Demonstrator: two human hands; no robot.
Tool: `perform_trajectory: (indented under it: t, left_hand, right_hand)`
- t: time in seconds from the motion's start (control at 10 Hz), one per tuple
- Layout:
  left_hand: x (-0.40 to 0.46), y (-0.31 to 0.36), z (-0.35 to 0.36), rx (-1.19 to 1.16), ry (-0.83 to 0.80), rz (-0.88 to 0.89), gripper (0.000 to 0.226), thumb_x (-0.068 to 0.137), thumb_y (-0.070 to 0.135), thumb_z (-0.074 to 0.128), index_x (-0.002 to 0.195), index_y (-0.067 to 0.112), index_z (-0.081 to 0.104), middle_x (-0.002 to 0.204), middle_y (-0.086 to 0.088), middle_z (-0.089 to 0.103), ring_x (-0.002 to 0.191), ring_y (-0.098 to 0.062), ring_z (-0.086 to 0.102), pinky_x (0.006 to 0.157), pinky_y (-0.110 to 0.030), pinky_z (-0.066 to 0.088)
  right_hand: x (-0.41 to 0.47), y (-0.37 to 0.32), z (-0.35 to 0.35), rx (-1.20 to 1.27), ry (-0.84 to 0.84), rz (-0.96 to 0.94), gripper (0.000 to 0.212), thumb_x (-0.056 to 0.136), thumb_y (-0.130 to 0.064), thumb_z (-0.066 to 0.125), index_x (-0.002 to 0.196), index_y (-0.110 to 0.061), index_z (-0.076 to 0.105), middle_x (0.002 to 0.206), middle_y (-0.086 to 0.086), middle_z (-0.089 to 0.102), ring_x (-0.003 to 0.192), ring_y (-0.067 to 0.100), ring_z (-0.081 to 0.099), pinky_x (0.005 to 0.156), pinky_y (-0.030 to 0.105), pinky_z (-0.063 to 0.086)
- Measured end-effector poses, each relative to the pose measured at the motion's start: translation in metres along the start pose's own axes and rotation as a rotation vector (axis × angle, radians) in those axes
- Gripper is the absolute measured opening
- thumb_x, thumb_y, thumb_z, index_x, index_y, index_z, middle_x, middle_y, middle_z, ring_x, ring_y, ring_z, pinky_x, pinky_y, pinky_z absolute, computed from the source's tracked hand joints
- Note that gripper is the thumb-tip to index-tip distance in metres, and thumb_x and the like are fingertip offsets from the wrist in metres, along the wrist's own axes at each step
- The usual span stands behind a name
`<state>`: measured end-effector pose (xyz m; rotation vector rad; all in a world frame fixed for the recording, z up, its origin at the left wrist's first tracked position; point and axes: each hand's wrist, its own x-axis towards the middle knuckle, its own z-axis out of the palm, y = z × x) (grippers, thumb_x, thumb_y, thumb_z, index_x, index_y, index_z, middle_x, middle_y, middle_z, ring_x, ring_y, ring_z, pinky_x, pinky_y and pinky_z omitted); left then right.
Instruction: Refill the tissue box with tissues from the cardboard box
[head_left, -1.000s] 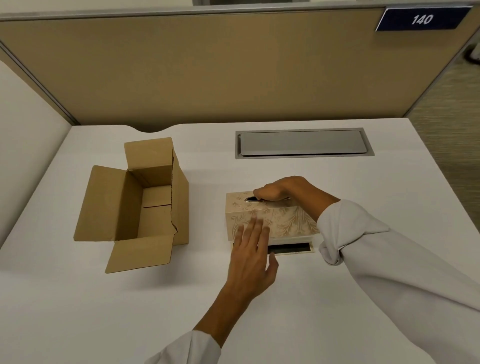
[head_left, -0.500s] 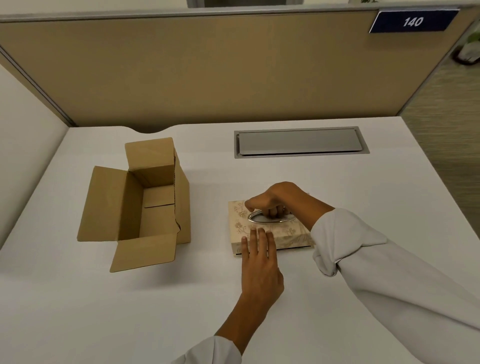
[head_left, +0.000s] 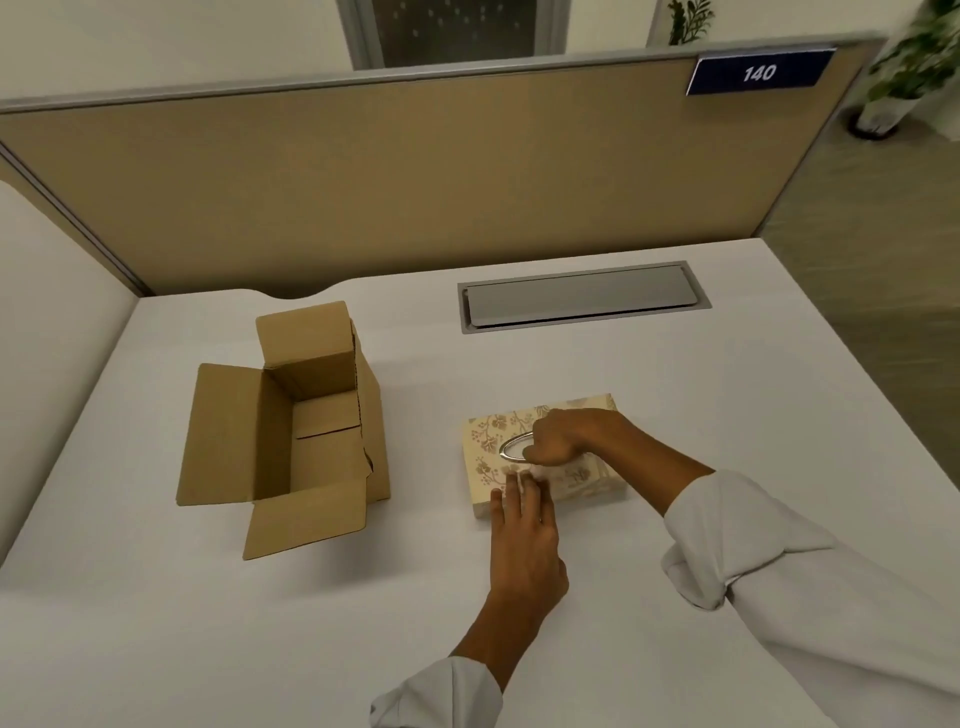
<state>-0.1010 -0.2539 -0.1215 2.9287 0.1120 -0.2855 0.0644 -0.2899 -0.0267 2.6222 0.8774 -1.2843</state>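
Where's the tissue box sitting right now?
In the head view, the tissue box lies flat on the white desk, right of the open cardboard box, under both hands, in front of the grey cable flap.

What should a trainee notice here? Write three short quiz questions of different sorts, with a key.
1. True or false: the cardboard box has its flaps open.
2. Which hand is at the slot on top of the tissue box? A) left B) right C) neither
3. Fill in: the sign on the partition reads ___.

Key: 1 true. 2 B, the right hand. 3 140.
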Motion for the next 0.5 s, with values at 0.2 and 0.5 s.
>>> perform_trajectory:
  t: [0.2, 0.5]
  left_hand:
    - [0.000, -0.003, -0.007, 0.070, -0.081, 0.040, 0.092, 0.084, 0.030, 0.062, 0.152, 0.003, 0.006, 0.162, -0.023, 0.004, 0.148, -0.044, -0.004, 0.120, -0.058, 0.002]
    - [0.034, -0.036, -0.082, -0.177, -0.178, 0.132, 0.057, 0.084, 0.054, 0.058, 0.119, 0.010, 0.059, 0.124, -0.013, 0.061, 0.118, -0.031, 0.052, 0.093, -0.042, 0.049]
  right_hand:
    - [-0.035, 0.040, -0.022, 0.122, 0.376, 0.009, 0.038, 0.089, -0.029, 0.051, 0.053, -0.020, 0.047, 0.058, 0.000, 0.050, 0.053, 0.018, 0.044, 0.055, 0.029, 0.035]
    - [-0.052, 0.080, -0.026, 0.003, 0.569, 0.156, 0.062, 0.099, -0.054, 0.030, 0.147, -0.016, 0.040, 0.153, 0.009, 0.043, 0.137, 0.032, 0.043, 0.109, 0.049, 0.039]
